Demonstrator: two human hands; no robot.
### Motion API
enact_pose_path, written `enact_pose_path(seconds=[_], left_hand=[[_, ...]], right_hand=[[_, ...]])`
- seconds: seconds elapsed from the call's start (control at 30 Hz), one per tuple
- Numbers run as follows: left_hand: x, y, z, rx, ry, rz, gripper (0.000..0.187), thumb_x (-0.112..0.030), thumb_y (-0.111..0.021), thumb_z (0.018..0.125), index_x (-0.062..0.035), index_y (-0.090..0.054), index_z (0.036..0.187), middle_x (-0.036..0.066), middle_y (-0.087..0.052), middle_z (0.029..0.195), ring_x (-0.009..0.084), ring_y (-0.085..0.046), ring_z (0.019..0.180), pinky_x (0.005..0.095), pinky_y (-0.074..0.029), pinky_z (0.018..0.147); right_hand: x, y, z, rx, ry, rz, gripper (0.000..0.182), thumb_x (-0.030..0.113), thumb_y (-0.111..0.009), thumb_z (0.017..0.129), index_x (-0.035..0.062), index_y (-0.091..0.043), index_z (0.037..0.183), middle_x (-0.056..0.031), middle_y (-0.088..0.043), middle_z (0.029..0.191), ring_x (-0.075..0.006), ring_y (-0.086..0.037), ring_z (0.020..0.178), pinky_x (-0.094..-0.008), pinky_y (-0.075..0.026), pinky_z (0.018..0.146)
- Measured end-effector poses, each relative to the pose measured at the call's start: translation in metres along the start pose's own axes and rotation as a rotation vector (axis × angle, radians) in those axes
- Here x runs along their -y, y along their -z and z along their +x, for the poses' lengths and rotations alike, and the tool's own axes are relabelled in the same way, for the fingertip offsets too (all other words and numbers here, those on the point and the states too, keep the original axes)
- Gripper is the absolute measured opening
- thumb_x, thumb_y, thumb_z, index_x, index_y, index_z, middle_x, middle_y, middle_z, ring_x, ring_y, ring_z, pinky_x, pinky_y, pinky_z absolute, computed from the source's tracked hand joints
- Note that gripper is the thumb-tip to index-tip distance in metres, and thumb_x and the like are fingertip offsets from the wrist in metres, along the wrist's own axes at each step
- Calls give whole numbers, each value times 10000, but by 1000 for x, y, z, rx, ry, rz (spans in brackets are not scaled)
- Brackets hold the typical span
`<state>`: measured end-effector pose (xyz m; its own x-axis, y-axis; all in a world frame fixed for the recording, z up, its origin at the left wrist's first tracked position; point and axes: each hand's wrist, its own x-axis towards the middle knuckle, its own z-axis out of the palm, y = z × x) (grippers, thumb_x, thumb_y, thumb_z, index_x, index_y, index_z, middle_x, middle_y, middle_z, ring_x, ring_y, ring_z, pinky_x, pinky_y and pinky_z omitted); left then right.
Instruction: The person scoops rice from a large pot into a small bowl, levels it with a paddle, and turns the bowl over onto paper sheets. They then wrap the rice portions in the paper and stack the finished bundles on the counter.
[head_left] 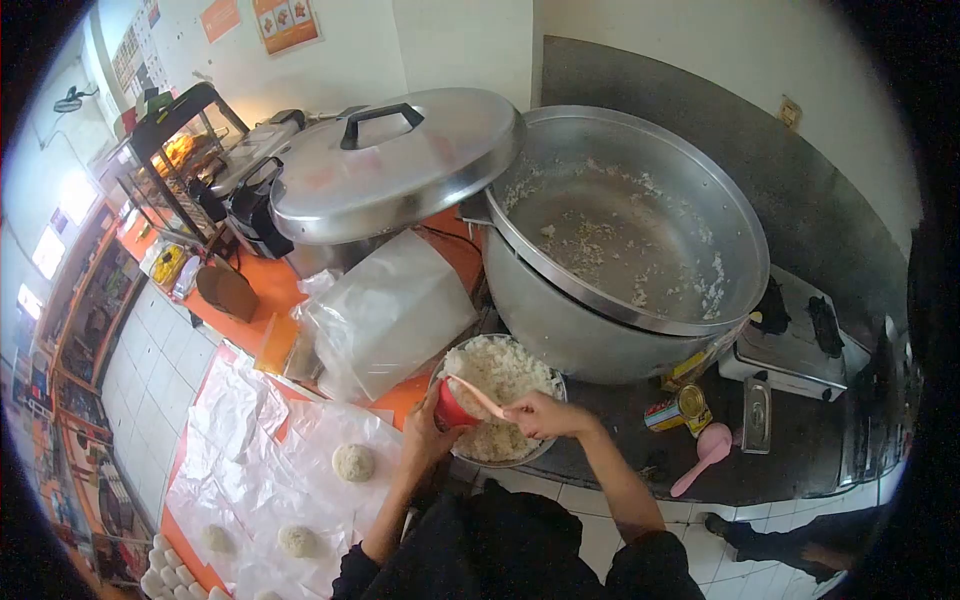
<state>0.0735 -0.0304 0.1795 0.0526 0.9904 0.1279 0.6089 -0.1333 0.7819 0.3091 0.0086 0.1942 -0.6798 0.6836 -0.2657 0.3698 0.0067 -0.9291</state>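
My left hand (425, 435) is wrapped round a small red cup (455, 408), held tilted over the left side of a metal bowl (549, 453) of white rice (505, 362). In my right hand (548, 414) is a pale pink rice paddle (478, 396), its blade reaching to the mouth of the cup. How much rice the cup holds is hard to make out. To the left, rounded mounds of rice (353, 462) sit apart on sheets of wrapping paper (240, 440).
A large rice pot (625, 345) with rice stuck inside stands behind the bowl, beside a metal lid (400, 165) and a plastic bag (395, 320). At right lie a pink ladle (708, 455), a tin can (690, 403) and a small metal tray (757, 415). A person's leg (790, 538) shows lower right.
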Motion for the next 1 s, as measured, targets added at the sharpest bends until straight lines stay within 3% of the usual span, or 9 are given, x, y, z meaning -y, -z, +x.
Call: enact_pose_path(seconds=[0.13,0.23,0.37,0.47,0.57,0.67,0.77,0.87,1.0], left_hand=[[-5,7,-1,11,-8,8,847,-210,-833,539,27,-439,1250,230,-603,1027,361,-599,944,395,-488,795],[-7,7,-3,-11,-57,-14,841,-203,-829,547,34,-435,1251,233,-600,1037,356,-600,953,393,-487,802],[-2,8,0,-48,-135,0,827,-196,-825,555,39,-439,1248,239,-591,1061,358,-591,984,390,-483,823],[-12,13,1,-21,-116,-35,823,-195,-827,552,40,-446,1243,241,-583,1078,357,-579,1011,391,-477,839],[-3,9,-1,-27,-121,32,821,-198,-831,547,35,-453,1238,238,-581,1086,353,-572,1027,397,-472,850],[2,6,-3,-40,-129,42,824,-208,-837,538,23,-460,1233,229,-588,1080,355,-576,1018,405,-471,850],[-12,11,-3,-10,-63,-23,834,-220,-842,527,22,-458,1226,221,-589,1083,367,-573,1016,408,-472,848],[-5,7,-3,-23,-110,19,825,-242,-847,530,14,-445,1204,225,-590,1068,383,-578,987,415,-479,824],[-17,8,-2,-37,-109,26,803,-260,-850,542,-10,-409,1165,218,-591,1025,391,-585,942,428,-483,787]], right_hand=[[7,-70,-9,-477,151,-377,245,205,-537,896,-29,-605,924,-52,-520,576,-105,-446,511,-294,-387,495],[12,-44,-24,-313,-6,-212,232,196,-539,888,6,-623,992,-119,-564,608,-144,-497,513,-313,-406,505],[50,-35,-42,-477,-105,-315,313,204,-530,873,71,-581,1152,-225,-623,786,-370,-610,677,-411,-474,621],[32,-73,-29,-508,-130,-602,336,196,-525,875,80,-556,1190,-219,-622,774,-370,-616,684,-426,-476,607],[4,-93,-19,-564,-57,-539,350,181,-525,876,80,-537,1211,-217,-618,760,-377,-618,700,-437,-477,599],[-3,-71,-26,-431,42,-401,347,153,-518,878,68,-533,1215,-216,-624,768,-375,-623,713,-432,-480,615],[-31,-13,-18,-129,-118,-218,375,128,-515,870,66,-508,1240,-234,-621,804,-394,-616,739,-437,-479,653],[0,-25,-23,-403,-43,-190,359,142,-528,867,54,-532,1215,-238,-625,832,-347,-634,715,-411,-478,657],[-5,-71,-19,-388,83,-318,323,170,-547,872,40,-570,1167,-189,-614,797,-227,-602,670,-356,-467,623]])
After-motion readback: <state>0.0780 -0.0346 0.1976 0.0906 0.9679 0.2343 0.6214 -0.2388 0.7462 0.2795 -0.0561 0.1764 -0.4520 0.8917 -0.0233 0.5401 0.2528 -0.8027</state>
